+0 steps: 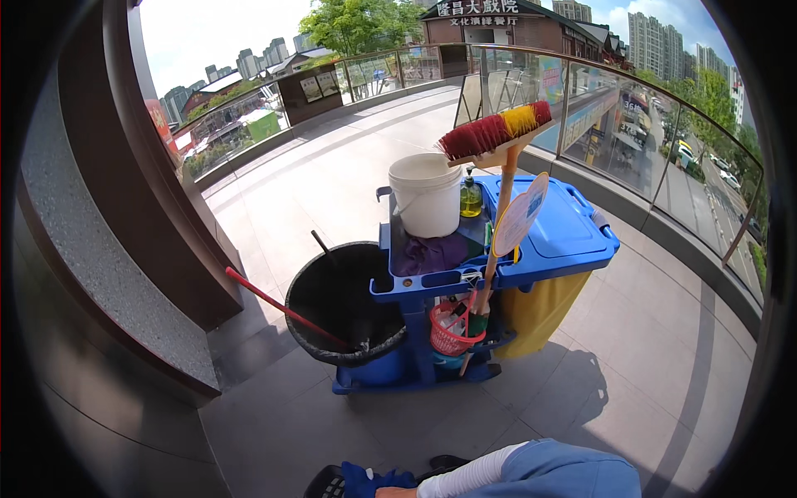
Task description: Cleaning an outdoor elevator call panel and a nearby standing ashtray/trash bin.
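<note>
At the bottom edge, my right hand [396,493] shows only in part, at the end of a white sleeve under blue clothing. It is against a dark blue cloth [373,480] over a black slatted basket [325,483]; its fingers are hidden. My left hand is out of view. Before me stands a blue cleaning cart [429,287] carrying a white bucket [426,196], a pump bottle of yellow-green liquid [471,200] and a purple cloth [434,252]. A red-and-yellow brush head [498,129] rises on a wooden handle. A small pink basket [454,336] hangs below.
Left of the cart, a black-lined bin [345,299] holds a red stick [280,305]. The cart's right side has a blue lid [554,227] above a yellow bag [542,311]. A brown wall [143,187] borders the left; a glass railing [616,124] curves around the tiled walkway.
</note>
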